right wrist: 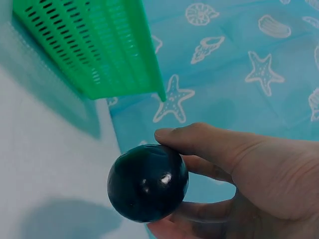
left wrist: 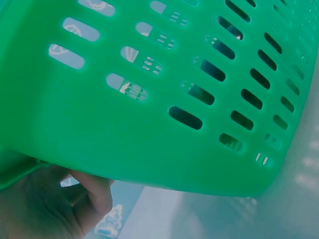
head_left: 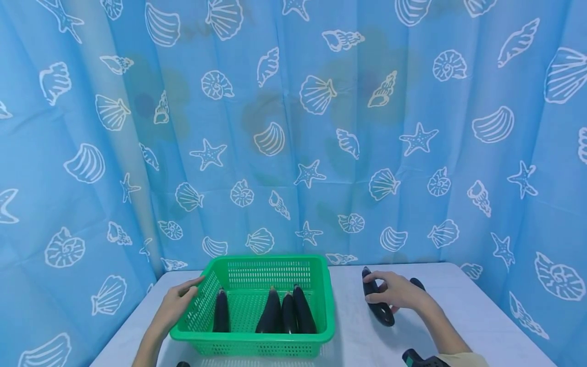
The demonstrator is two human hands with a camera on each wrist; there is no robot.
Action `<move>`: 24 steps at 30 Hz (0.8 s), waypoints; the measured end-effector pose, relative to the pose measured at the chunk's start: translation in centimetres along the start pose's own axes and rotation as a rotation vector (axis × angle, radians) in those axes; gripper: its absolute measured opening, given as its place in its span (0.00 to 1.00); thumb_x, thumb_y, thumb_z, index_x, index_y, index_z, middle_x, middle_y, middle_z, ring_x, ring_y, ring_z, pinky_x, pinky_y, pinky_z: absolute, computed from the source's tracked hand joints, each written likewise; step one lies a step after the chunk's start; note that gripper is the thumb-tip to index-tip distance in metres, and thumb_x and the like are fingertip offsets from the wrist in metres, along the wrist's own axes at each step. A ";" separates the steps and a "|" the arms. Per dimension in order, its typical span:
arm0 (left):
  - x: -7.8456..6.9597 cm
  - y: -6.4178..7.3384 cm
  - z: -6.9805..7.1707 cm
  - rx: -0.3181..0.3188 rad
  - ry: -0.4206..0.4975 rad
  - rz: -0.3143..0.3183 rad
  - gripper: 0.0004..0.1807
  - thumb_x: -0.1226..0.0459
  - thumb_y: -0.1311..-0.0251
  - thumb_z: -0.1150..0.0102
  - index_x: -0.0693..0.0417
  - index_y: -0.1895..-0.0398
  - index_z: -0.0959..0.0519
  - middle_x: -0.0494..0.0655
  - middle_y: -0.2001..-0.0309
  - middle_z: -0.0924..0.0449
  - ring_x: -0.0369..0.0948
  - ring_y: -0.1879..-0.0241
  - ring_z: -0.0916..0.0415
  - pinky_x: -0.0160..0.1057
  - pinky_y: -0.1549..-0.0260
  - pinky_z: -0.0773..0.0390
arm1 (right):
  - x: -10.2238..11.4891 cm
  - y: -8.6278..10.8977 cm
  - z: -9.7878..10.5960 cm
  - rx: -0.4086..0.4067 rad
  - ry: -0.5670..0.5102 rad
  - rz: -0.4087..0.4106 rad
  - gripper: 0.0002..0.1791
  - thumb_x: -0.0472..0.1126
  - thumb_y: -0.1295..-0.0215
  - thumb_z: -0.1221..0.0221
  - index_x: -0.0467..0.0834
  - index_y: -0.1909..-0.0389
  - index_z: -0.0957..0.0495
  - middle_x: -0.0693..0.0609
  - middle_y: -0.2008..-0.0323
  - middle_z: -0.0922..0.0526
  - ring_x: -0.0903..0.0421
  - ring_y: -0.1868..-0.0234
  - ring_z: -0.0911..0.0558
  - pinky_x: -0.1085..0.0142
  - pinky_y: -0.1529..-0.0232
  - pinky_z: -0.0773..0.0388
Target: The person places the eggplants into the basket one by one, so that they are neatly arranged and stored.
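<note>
Dark, glossy eggplants are about both hands. My right hand [head_left: 398, 291] holds one eggplant [head_left: 377, 300] to the right of the green basket [head_left: 329, 300]. Its rounded end [right wrist: 147, 183] faces the right wrist camera, and the thumb and fingers hold its sides. My left hand [head_left: 176, 303] grips the basket's left rim; in the left wrist view, bent fingers [left wrist: 97, 194] show beside the rim. Inside the basket lie several eggplants: one eggplant [head_left: 221, 312] at the left, the others [head_left: 270, 313] grouped toward the right.
Another eggplant [head_left: 417, 283] lies on the white tabletop [head_left: 353, 346], partly hidden behind my right hand. A blue curtain [head_left: 293, 127] with white shell and starfish prints hangs behind the table and along both sides. A dark wrist device [head_left: 422, 359] shows by the right sleeve.
</note>
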State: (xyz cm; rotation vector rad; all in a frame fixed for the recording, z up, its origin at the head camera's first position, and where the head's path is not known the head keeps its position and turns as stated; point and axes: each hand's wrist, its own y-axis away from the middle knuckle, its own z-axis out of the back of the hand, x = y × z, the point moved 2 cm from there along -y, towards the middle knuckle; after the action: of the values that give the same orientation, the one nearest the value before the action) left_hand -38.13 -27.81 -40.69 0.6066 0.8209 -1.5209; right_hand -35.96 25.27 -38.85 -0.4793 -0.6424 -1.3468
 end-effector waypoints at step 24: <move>0.0 0.0 0.0 0.002 0.005 0.015 0.24 0.58 0.25 0.61 0.49 0.29 0.32 0.64 0.30 0.35 0.64 0.33 0.36 0.60 0.38 0.32 | 4.0 0.3 0.0 0.011 -0.020 0.144 0.30 0.45 0.42 0.33 0.43 0.38 0.27 0.40 0.56 0.17 0.53 0.67 0.17 0.58 0.71 0.17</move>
State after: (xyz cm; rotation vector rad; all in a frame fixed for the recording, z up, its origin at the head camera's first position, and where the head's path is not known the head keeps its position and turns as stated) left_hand -38.11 -27.75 -40.69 0.6167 0.8171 -1.5075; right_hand -35.23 22.38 -36.13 -0.5210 -0.6202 -1.2029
